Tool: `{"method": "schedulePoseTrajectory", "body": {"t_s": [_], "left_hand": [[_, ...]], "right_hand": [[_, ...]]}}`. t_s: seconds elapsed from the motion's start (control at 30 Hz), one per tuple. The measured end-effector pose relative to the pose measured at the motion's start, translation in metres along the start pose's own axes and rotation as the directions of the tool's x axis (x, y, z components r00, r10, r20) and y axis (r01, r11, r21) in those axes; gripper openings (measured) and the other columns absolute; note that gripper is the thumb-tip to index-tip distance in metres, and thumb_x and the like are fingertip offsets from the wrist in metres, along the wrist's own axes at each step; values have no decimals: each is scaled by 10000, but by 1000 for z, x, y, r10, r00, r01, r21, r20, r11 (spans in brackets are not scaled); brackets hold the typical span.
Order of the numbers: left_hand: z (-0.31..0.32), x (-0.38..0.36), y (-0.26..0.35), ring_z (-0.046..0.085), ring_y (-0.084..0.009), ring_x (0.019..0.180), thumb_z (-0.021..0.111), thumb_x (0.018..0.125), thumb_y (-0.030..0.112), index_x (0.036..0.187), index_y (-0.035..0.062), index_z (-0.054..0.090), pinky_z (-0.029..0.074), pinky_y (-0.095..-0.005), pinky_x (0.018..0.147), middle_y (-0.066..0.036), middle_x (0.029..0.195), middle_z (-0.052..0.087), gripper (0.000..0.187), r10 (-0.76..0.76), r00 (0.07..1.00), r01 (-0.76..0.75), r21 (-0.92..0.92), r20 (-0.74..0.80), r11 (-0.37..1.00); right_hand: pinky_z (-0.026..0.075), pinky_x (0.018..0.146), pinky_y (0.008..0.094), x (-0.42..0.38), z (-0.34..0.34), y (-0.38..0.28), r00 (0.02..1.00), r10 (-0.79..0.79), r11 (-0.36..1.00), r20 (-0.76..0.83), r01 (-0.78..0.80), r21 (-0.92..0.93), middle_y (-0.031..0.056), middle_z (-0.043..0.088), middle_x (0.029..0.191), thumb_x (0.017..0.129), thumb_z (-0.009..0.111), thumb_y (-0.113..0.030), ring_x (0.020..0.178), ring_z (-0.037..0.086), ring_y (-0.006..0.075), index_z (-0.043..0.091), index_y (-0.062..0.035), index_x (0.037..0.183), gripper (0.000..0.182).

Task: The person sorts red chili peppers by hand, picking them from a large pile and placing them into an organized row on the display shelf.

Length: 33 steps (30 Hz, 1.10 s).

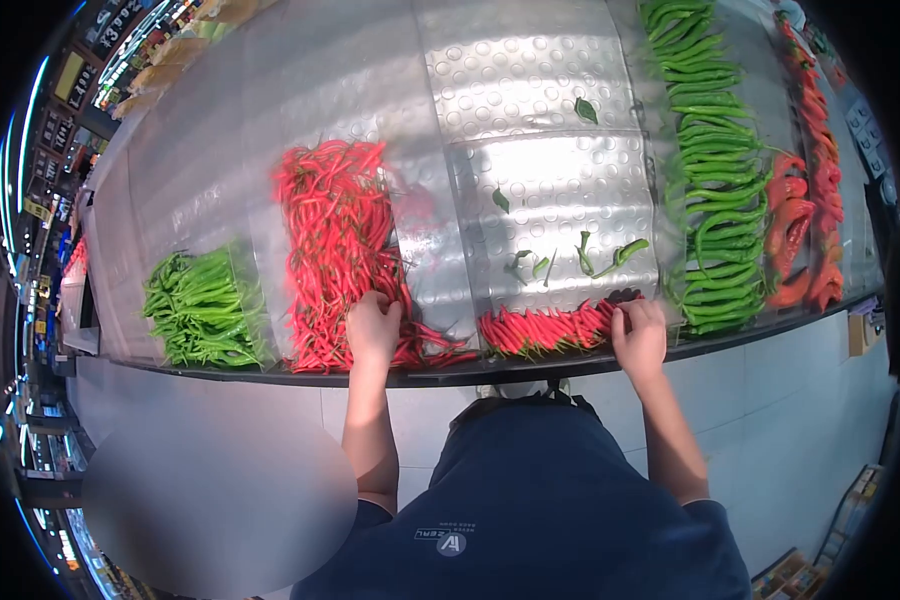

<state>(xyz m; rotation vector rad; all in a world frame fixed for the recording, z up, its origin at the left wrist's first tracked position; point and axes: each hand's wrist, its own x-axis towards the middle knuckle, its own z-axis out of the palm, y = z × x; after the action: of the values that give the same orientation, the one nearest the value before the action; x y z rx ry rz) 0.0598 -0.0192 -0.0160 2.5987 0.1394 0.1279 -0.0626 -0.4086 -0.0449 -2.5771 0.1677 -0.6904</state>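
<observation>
My left hand [374, 332] is closed at the right side of a loose pile of thin red chili peppers [335, 225], its fingertips curled in among them. Farther right, a short row of red chili peppers [545, 331] lies side by side along the front edge of the display. At the right end of that row, my right hand [639, 336] is closed in a pinch. Its fingers hide whatever is between them. A small dark thing [625, 295] shows just beyond those fingers.
Green chili peppers [200, 305] are heaped at left. Long green peppers [715, 215] form a column at right, beside larger red peppers [792, 225]. Loose green bits [620, 252] and leaves [501, 200] lie on the silvery display surface [540, 80]. A dark edge [450, 376] runs along the front.
</observation>
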Motion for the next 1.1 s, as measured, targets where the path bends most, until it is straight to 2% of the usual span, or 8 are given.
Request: {"method": "schedulePoseTrajectory", "body": {"t_s": [0.2,0.33,0.43,0.63,0.73,0.83,0.97,1.1], "left_hand": [[-27,-19,27,670,-252,670,691,798,122,895,-25,674,532,-361,687,-141,739,688,178,30,993,-46,-140,-117,989],[-25,-62,73,583,-131,626,702,789,12,893,-3,634,478,-260,617,-72,714,623,125,87,994,-23,-618,73,786],[-7,-105,114,595,-79,718,695,813,-45,896,7,612,485,-230,629,-31,832,616,128,455,879,-304,-572,139,762],[16,-123,143,630,-144,725,756,784,-4,953,16,657,533,-285,653,-75,855,651,197,705,696,-576,-480,135,661],[9,-125,149,612,-202,718,772,778,31,973,22,666,511,-318,643,-91,840,632,222,525,820,-343,-539,226,769],[7,-107,125,614,-146,697,756,821,50,1009,7,665,506,-277,638,-82,835,645,213,439,880,-304,-494,181,814],[0,-77,83,609,-125,649,700,871,67,972,-34,659,483,-268,609,-84,770,652,149,258,966,-239,-359,5,902],[-12,-53,37,647,-350,807,699,833,82,978,-45,657,507,-429,768,-193,859,659,197,151,987,-154,-61,-51,986]], "right_hand": [[455,786,435,1,-4,-6,996,-71,997,-62,72,8,116,646,862,818,670,-59,837,587,323,675,-29,853,47],[449,779,410,-3,-17,-47,977,-190,929,-93,209,305,120,663,907,807,671,-29,841,603,297,698,-18,917,114],[496,743,385,-12,-25,-91,972,-162,633,173,-32,774,153,657,937,843,703,-77,845,618,318,693,30,1001,191],[479,710,375,-18,-27,-90,975,-73,505,212,-147,851,142,607,822,849,698,-35,784,594,298,642,22,870,83],[472,691,395,-8,-35,-64,998,2,724,64,-46,688,132,616,782,847,692,-40,749,586,308,630,7,839,78],[429,744,400,18,-51,-19,983,-186,974,-9,186,129,95,633,784,847,701,-170,795,571,284,663,-38,809,143],[448,813,398,14,-37,22,965,-145,976,217,175,-126,86,616,806,828,686,-186,884,563,275,686,-61,765,140],[452,838,412,2,-22,18,953,-124,974,276,170,-151,115,608,896,803,710,-201,934,563,295,680,-50,804,154]]}}
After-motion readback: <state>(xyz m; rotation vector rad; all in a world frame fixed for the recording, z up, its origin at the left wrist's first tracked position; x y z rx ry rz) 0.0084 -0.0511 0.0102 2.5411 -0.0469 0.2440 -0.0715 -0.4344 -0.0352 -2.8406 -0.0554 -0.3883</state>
